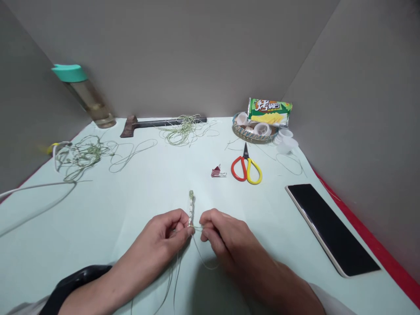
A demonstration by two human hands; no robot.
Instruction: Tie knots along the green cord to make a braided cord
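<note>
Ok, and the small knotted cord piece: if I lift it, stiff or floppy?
The knotted cord piece probably feels firm, because it stands up above the left hand unsupported. The thin loose strands hanging below it look floppy and will likely dangle. It is probably very light, since fingertips alone hold it.

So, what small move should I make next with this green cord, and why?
I would probably tighten the lowest knot gently. Your left hand and right hand both pinch the green knotted cord at its lower end, and the loose strands hang below it, so they seem free to pull.
</note>
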